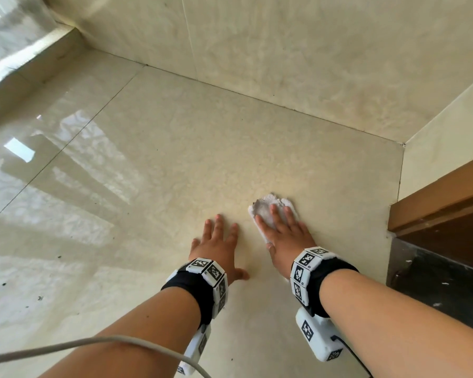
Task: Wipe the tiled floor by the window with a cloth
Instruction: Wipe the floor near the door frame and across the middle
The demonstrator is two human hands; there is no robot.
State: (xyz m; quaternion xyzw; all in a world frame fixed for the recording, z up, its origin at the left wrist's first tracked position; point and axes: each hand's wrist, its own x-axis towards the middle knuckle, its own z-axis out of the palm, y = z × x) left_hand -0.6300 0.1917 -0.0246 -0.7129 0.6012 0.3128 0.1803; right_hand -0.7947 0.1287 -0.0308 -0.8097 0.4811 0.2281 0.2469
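Cloth (268, 211): white, crumpled, lying flat on the tiled floor (175, 148) near the corner.
Right hand (284, 236): pressing the cloth down with straight, spread fingers; not clenching it.
Left hand (216, 246): resting flat on bare tile just beside, gripping nothing.
Handling: likely soft, light, sliding easily on glossy tile; probably bunching unless the palm is bearing on its middle.
Debris: dark specks (40, 298) lying at left.

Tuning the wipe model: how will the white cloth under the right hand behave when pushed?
Probably floppy: the cloth lies rumpled under the right hand, so it may bunch when pushed. Likely light, being small. The tiled floor looks glossy, so it should slide easily.
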